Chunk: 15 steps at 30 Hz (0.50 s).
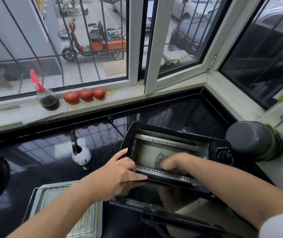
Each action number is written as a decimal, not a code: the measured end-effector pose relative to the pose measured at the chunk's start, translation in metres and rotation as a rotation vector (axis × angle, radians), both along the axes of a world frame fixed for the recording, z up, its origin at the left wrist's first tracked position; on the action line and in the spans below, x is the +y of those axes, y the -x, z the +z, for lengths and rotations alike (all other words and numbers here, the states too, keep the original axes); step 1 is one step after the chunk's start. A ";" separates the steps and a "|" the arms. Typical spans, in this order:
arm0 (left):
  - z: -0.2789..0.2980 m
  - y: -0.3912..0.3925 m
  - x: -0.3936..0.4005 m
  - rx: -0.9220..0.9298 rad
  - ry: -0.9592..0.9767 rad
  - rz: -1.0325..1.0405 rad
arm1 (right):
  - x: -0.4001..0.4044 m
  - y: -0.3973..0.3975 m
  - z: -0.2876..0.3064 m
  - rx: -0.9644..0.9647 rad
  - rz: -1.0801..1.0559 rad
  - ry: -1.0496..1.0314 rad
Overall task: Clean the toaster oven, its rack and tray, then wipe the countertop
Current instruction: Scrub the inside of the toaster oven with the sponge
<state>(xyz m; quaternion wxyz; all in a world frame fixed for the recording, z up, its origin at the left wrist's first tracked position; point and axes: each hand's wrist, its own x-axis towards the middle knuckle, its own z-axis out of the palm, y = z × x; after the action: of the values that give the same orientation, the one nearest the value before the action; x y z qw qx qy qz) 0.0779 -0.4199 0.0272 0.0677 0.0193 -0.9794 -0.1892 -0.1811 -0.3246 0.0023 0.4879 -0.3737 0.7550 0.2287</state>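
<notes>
The toaster oven sits on the black worktop with its glass door folded down toward the person. The right hand is inside the oven, pressing a greenish cloth on the back wall. Its fingers look curled on the cloth, but the view in there is dim, so this is a guess. The left hand lies flat and wide on the oven's left front edge, holding it steady and gripping nothing.

The rack lies on the tray, out on the worktop just left of the open door.

To wipe well, the left hand should push down firmly so the oven does not slide. The right hand should rub in short strokes and get into the corners, and go gently by the shiny strips with holes.

Room inside is tight, and the door fills the space in front. A dark pot stands close on the right, beside the knob. A small white kettle stands near on the left. The power cord runs behind, so the oven should not be pulled far. The worktop behind the kettle has open room.
</notes>
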 end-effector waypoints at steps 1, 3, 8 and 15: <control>-0.003 0.000 0.000 0.011 0.018 -0.005 | 0.003 0.000 0.003 -0.066 -0.057 -0.097; -0.008 -0.001 0.002 0.032 0.055 0.001 | 0.003 0.002 0.003 -0.104 -0.095 -0.104; -0.010 0.001 -0.001 0.039 0.109 0.016 | -0.004 0.012 -0.002 0.144 -0.103 0.199; -0.023 0.003 0.001 0.102 0.085 0.051 | 0.010 0.005 -0.001 -0.025 -0.131 -0.006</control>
<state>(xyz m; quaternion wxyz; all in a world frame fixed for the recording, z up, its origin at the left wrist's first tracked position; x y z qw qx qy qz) 0.0751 -0.4184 0.0042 0.1229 0.0316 -0.9810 -0.1464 -0.1856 -0.3150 0.0015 0.5123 -0.3247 0.7711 0.1938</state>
